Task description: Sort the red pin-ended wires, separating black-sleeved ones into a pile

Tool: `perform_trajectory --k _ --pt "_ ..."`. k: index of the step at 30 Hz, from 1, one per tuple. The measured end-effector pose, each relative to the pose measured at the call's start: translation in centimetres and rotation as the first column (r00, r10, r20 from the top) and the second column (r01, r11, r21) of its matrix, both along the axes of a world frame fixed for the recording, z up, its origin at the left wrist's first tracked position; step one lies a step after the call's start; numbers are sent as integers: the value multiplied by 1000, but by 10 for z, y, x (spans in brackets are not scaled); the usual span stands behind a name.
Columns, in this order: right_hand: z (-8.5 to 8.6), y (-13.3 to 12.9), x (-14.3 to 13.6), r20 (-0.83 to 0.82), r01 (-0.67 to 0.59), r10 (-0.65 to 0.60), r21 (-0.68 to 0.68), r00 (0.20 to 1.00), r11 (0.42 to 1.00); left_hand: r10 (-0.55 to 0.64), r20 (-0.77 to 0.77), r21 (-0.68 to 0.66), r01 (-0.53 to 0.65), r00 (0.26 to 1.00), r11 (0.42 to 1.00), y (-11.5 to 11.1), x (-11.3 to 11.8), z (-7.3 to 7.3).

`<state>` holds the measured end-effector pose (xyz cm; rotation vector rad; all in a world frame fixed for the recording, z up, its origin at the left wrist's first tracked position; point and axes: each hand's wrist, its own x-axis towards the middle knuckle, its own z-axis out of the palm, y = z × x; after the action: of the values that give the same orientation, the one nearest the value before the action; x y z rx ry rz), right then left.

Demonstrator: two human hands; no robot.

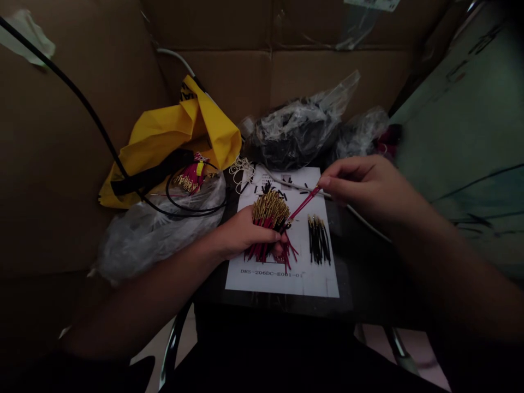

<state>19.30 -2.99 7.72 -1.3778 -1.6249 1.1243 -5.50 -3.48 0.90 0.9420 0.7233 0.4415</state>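
Note:
A thick bundle of short red and black wires [271, 210] with gold-coloured metal ends stands in my left hand [249, 232], whose fingers are wrapped round it. My right hand [356, 183] pinches the upper end of a thin red stick-like piece [303, 204]. Its lower end meets the right edge of the bundle near my left thumb; whether it joins a wire there I cannot tell. Under both lies a printed white sheet [282, 285]. On the sheet's right side rests a row of black wires [319, 240] with gold tips. Small black tube pieces [282, 194] are scattered along its upper part.
Behind the sheet sit clear plastic bags [298, 131] with dark contents. At left are a yellow bag [164, 128], a bundle of red wires [192, 177], crumpled plastic [159, 234] and a looping black cable [82, 98]. Cardboard walls [221, 76] enclose the dark table [368, 273].

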Motion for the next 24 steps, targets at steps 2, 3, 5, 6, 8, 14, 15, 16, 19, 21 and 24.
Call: perform_trajectory --k 2,3,5,6,8,14,15,16,19,21,24 --pt "11 -1 10 -56 21 -22 -3 998 1000 38 -15 -6 -38 999 999 1 0 1" --pt "15 -2 13 -72 18 -19 -16 997 1000 71 -22 -10 -71 997 997 3 -1 1" --pt "16 -1 16 -45 -31 27 -93 999 995 158 -31 -16 -159 987 987 6 -1 2" --pt "13 1 14 -5 -76 76 -150 997 986 204 -34 -20 -205 978 979 8 -2 2" --pt "-3 5 5 91 -190 221 -261 971 946 288 -44 -30 -290 957 957 12 -3 3" --pt "-49 15 -37 352 -421 490 -256 798 870 367 -65 -77 -371 928 925 16 -5 5" --pt "-49 15 -40 372 -419 478 -234 796 878 362 -56 -74 -365 930 928 16 -5 5" --pt "-48 14 -41 382 -403 453 -208 805 891 354 -42 -70 -356 934 932 15 -5 5" --pt "-38 9 -37 378 -280 297 -101 877 955 319 1 -69 -318 948 946 11 -4 5" --pt "-31 2 -33 289 -184 202 -89 936 979 294 21 -73 -291 956 954 9 -4 4" --pt "-26 -7 -34 69 -176 196 -222 978 959 246 31 -74 -244 969 967 5 -2 3"
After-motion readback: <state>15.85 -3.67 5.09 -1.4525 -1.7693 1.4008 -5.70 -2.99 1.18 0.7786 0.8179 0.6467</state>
